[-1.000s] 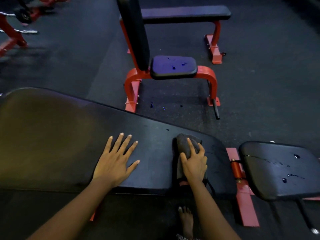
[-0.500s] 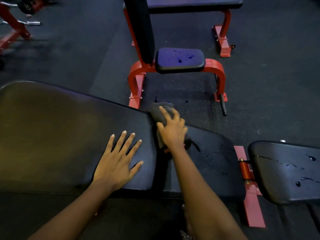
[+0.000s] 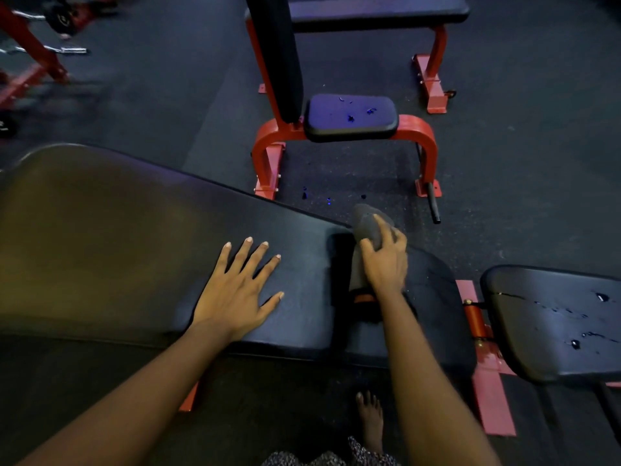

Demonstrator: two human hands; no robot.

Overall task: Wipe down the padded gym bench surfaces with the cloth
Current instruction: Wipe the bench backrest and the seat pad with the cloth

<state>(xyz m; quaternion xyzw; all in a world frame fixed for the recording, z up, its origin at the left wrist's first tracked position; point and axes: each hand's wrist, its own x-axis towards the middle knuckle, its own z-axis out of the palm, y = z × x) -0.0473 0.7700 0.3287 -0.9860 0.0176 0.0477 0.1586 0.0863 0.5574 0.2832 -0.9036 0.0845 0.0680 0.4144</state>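
- I see the left hand (image 3: pixel 235 290) lying flat on the long back pad (image 3: pixel 117 247), palm down and fingers spread wide, gripping nothing.
- The right hand (image 3: pixel 386 260) has its fingers and thumb curled around the dark cloth (image 3: pixel 366 223) and holds it down at the pad's far edge, towards the narrow end.
- The cloth is bunched. Its front lump pokes out past the fingertips and just over the far edge, while the rest runs back under the palm.
- A small orange patch shows under the right wrist. It may belong to the cloth, but my feed is too dim and blurred there to say.
- To the right, across the red hinge (image 3: pixel 473 319), sits the seat pad (image 3: pixel 554 324), with water droplets (image 3: pixel 601 297) scattered over it (they glint near its right side).
- Beyond the back pad, on the dark rubber floor (image 3: pixel 168 95), stands a second red-framed seat (image 3: pixel 351 117) with a few wet specks on its cushion, and more specks lie on the floor below it.
- A flat bench (image 3: pixel 376 8) runs along the top of my view.
- A bare foot (image 3: pixel 369 418) rests on the floor below the right forearm.
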